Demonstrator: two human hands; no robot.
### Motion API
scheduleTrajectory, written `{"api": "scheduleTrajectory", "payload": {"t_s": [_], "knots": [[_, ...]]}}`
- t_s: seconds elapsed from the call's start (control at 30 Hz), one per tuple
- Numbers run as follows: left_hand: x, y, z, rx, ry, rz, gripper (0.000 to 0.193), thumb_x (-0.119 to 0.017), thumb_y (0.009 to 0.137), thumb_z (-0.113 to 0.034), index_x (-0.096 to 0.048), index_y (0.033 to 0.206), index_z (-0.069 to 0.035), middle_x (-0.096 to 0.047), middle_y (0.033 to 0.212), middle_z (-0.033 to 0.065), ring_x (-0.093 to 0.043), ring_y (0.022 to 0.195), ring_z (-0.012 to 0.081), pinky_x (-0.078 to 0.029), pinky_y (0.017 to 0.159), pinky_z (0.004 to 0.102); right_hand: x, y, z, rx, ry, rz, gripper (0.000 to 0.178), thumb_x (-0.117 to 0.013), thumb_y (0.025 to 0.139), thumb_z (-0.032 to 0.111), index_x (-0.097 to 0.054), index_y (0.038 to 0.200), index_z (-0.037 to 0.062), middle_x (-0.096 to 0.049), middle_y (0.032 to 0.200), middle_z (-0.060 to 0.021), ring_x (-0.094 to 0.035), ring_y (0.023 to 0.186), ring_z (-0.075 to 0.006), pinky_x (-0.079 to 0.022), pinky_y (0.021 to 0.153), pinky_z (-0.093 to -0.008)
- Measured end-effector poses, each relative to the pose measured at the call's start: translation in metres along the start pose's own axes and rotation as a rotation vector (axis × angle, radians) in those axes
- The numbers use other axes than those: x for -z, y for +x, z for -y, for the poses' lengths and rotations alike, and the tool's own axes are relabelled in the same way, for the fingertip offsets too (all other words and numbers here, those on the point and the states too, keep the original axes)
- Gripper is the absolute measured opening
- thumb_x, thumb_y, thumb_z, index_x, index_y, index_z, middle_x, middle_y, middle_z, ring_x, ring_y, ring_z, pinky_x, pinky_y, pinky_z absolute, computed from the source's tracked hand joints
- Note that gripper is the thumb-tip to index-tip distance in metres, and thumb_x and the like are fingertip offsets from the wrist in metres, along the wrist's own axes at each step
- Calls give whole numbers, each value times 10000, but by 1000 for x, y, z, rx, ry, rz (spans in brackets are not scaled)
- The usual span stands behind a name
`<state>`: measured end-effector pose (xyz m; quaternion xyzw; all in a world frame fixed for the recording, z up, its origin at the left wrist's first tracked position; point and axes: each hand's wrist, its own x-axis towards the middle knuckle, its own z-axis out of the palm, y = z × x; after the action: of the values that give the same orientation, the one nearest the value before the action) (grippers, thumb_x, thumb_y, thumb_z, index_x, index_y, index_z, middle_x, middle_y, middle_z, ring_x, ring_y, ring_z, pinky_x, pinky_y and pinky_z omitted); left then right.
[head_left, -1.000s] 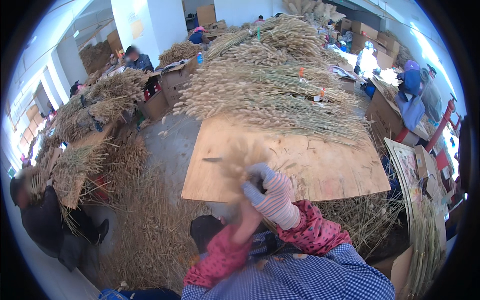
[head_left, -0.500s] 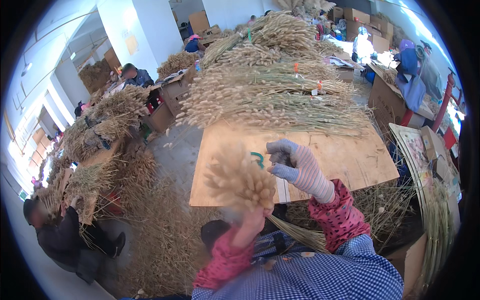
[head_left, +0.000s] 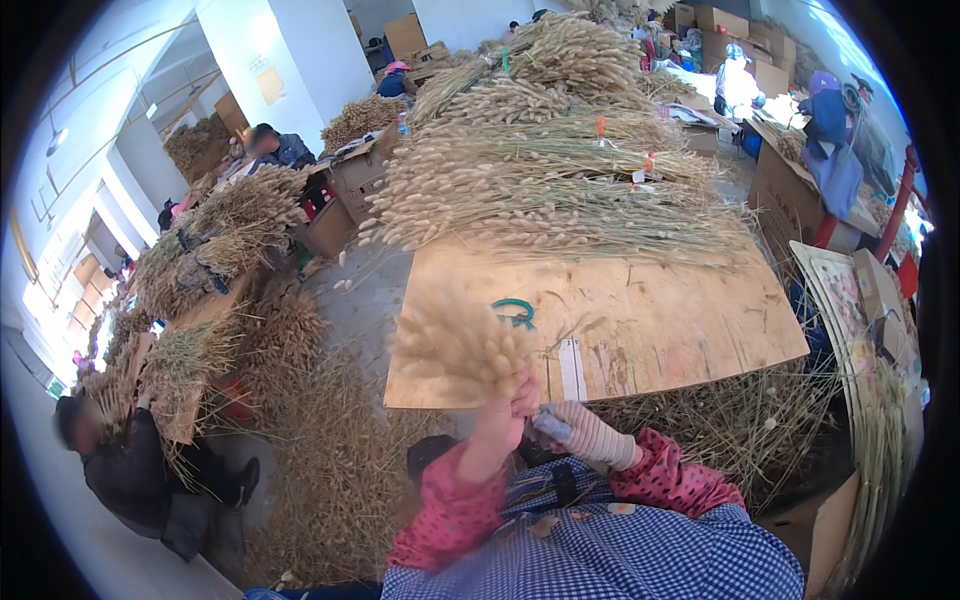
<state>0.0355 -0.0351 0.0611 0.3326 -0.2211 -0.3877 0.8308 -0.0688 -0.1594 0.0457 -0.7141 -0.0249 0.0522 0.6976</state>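
Note:
A full bunch of dried bunny-tail grass [head_left: 460, 345] stands over the near left edge of a wooden board [head_left: 670, 310], its fluffy heads slightly blurred. Bare-skinned, my left hand [head_left: 508, 408] is closed around the stems just under the heads. My right hand [head_left: 585, 432], in a striped glove, is closed beside and below the left one, at the stems; the stems themselves are mostly hidden there. On the board behind the bunch lies a green loop [head_left: 514, 311], with a white strip [head_left: 572, 370] near the front edge.
Long heaps of dried bunny-tail grass [head_left: 560, 210] cover the board's far side. Loose stalks [head_left: 330, 490] litter the floor at left. Cardboard boxes [head_left: 785, 190] and a leaning panel [head_left: 840, 320] stand at right. A co-worker in dark clothes [head_left: 150, 470] works at left; others are farther back.
My right hand has come down from above the board to the stems, its fingers closing. The bunch has shifted a little left, still in my left hand.

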Motion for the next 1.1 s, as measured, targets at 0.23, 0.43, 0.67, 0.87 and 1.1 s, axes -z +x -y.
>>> {"api": "scheduleTrajectory", "payload": {"t_s": [0.23,0.43,0.67,0.87,1.1], "knots": [[-13,-8,11,-50,6,-269,419,-475,977,-261,-451,1250,56,-584,989,102,-554,969,211,-426,882,354,12,8,-12,243,-369,-229,327,-456,969,302,-573,868,14,-517,629,-88,-506,578,-214,-423,573,-340],[0,-9,24,-278,9,-300,328,-475,969,-204,-482,1196,34,-600,990,131,-582,963,243,-468,866,400,9,8,-23,128,-796,-289,288,-457,958,279,-532,864,17,-506,628,-189,-512,601,-375,-422,570,-406],[14,-15,20,-328,-117,-206,309,-522,902,-44,-467,1204,-10,-596,997,120,-603,940,283,-526,812,411,10,3,-31,114,-616,-153,260,-471,942,286,-500,876,37,-569,644,-202,-580,624,-400,-440,548,-476],[26,-20,16,-323,-5,-249,450,-574,879,-74,-410,1298,-81,-563,1171,65,-606,1023,237,-526,810,496,4,-3,-33,13,-684,-108,262,-455,950,275,-499,872,29,-555,627,-201,-565,617,-413,-431,548,-486],[27,-26,10,-303,-45,-229,486,-591,870,-94,-398,1314,-51,-557,1189,68,-565,1097,216,-487,891,485,19,7,10,183,-560,-162,568,-587,849,361,-435,1248,-14,-575,1063,-248,-575,994,-389,-465,832,-432]]}}
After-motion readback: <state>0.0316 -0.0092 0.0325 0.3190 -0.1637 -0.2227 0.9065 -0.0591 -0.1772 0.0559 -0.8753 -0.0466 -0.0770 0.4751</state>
